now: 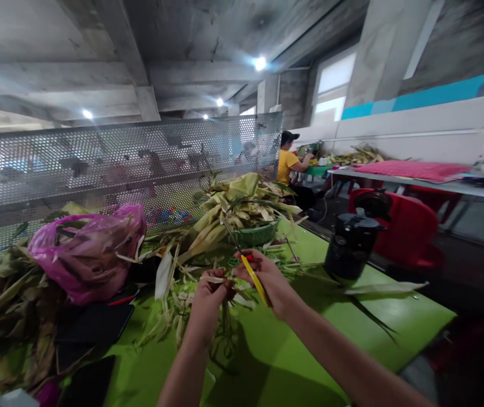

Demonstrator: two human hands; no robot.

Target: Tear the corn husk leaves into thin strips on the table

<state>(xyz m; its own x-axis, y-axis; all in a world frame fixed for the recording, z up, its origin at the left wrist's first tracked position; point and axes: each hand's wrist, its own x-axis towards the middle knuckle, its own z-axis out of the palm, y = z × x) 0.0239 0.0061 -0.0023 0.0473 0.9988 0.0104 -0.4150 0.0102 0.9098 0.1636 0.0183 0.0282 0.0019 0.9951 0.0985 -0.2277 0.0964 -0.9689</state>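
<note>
Within the left hand [210,291], a pale strip [213,279] is partly hidden.

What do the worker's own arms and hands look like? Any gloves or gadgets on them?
Both the left hand and the right hand are ordinary human hands, ungloved. The forearms are bare, with no sleeves, watch or bracelet in view.

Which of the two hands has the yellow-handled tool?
The right hand: the yellow-handled tool is in its grip, blade pointing forward. The left hand instead pinches a pale strip.
</note>
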